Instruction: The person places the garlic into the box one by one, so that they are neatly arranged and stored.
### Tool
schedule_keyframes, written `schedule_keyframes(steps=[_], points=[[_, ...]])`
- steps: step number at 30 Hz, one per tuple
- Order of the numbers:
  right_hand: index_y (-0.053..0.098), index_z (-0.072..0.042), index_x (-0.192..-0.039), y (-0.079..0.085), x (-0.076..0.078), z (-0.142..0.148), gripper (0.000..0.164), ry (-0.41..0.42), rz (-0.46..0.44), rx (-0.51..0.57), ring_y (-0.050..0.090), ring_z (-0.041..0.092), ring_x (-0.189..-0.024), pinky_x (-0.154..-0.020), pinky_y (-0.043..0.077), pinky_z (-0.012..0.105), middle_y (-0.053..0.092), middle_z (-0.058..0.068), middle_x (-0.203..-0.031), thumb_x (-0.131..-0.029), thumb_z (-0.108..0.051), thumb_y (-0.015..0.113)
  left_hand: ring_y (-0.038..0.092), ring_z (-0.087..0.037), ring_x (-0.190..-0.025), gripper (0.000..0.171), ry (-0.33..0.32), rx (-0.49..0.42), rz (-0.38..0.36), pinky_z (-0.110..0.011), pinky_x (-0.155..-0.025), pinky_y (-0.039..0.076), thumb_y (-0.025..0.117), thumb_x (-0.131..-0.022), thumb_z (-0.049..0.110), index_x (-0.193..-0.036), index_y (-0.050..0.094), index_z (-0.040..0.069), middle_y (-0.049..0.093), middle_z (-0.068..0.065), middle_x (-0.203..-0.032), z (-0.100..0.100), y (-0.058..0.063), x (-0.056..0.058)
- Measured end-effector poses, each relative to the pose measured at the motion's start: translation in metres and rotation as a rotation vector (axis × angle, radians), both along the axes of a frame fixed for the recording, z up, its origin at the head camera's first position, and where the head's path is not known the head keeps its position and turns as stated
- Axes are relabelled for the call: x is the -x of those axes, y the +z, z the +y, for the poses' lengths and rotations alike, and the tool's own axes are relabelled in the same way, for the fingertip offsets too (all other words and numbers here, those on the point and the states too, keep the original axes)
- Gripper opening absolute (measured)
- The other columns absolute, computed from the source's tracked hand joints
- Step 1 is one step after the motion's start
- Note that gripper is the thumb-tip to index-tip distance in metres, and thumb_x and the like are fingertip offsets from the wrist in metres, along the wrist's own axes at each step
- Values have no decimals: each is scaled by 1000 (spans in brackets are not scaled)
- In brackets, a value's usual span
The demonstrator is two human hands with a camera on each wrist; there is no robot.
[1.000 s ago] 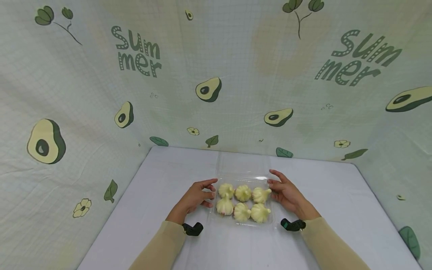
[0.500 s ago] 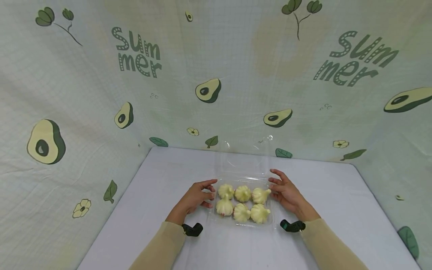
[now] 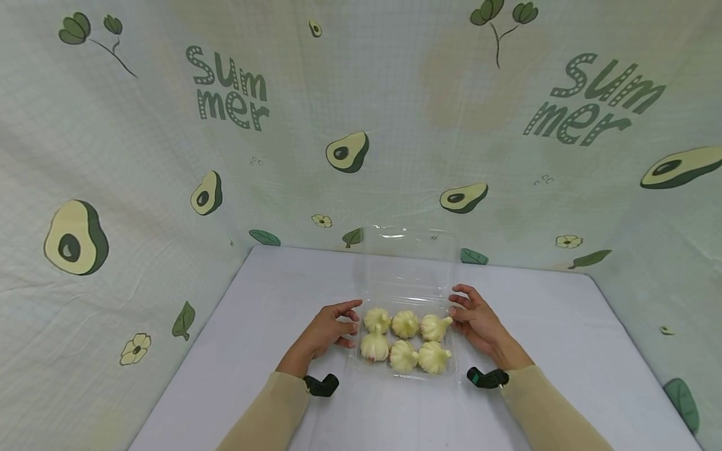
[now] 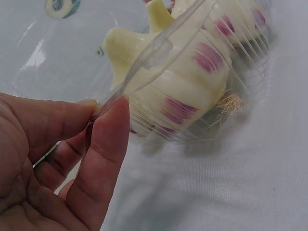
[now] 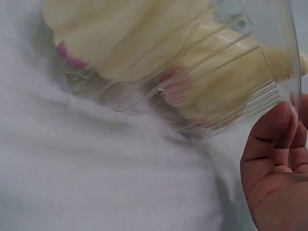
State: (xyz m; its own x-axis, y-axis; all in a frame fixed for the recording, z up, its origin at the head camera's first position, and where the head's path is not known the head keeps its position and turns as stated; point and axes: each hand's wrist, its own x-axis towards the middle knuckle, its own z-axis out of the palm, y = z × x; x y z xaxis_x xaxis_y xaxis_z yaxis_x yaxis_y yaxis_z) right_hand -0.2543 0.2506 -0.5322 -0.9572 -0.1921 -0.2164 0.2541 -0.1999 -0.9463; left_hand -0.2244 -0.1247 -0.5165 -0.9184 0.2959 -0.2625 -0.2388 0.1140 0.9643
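Observation:
A clear plastic clamshell box (image 3: 354, 366) holds several pale garlic bulbs (image 3: 405, 324), set in two rows. Its transparent lid (image 3: 412, 266) is swung back and stands tilted up behind the box. At the left side, my left hand (image 3: 323, 327) pinches the rim (image 4: 126, 89) between thumb and forefinger. My right hand (image 3: 479, 322) grips the opposite edge, its thumb (image 5: 274, 122) pressed to the plastic in the right wrist view. Purple streaks mark the garlic, and one bulb shows a tuft of dry roots (image 4: 231, 103) in the left wrist view.
Under the box lies a white-covered table (image 3: 271, 282). A cloth backdrop (image 3: 395, 94) printed with avocados and lettering rises behind it and along both sides. A black wrist device (image 3: 321, 385) sits on each arm by the beige sleeve (image 3: 271, 407).
The lid has risen from lying back near the table to a tilted, upright stance behind the box. Both hands stay at the box's sides, and the garlic bulbs keep their places.

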Motion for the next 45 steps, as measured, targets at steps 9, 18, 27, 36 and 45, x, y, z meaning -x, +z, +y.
schedule_keyframes(steps=[9,18,27,36,45], points=[[56,-21,-117,-1,-2,0,35,-6,21,42,58,9,-89,-73,51,22,54,-3,-119,-99,8,64,62,-17,-83,65,12,-20,0,-29,-61,64,68,-96,-7,-156,52,10,57,-12,-118,0,-1,0],[60,-22,-111,-3,-3,1,32,-3,31,67,61,8,-92,-77,53,22,58,-5,-117,-100,9,63,62,-17,-83,66,18,-22,2,-29,-61,64,68,-95,-7,-157,52,9,57,-13,-117,1,-1,0],[63,-20,-109,-5,-4,1,30,-10,48,63,62,8,-92,-75,54,21,60,-6,-115,-100,8,63,62,-18,-83,65,20,-19,8,-30,-61,64,69,-95,-7,-155,54,11,57,-13,-117,1,-2,0],[66,-22,-113,-2,-5,0,32,-8,41,50,61,8,-94,-79,54,22,63,-4,-117,-101,7,62,61,-18,-83,64,23,-28,12,-31,-61,64,68,-96,-7,-155,54,13,57,-13,-117,0,0,0],[64,-15,-114,-4,-8,2,27,0,17,24,57,10,-97,-82,54,23,64,-4,-119,-101,8,60,62,-18,-84,64,25,-15,9,-30,-61,63,69,-96,-6,-157,51,8,58,-13,-117,0,-4,-1]])
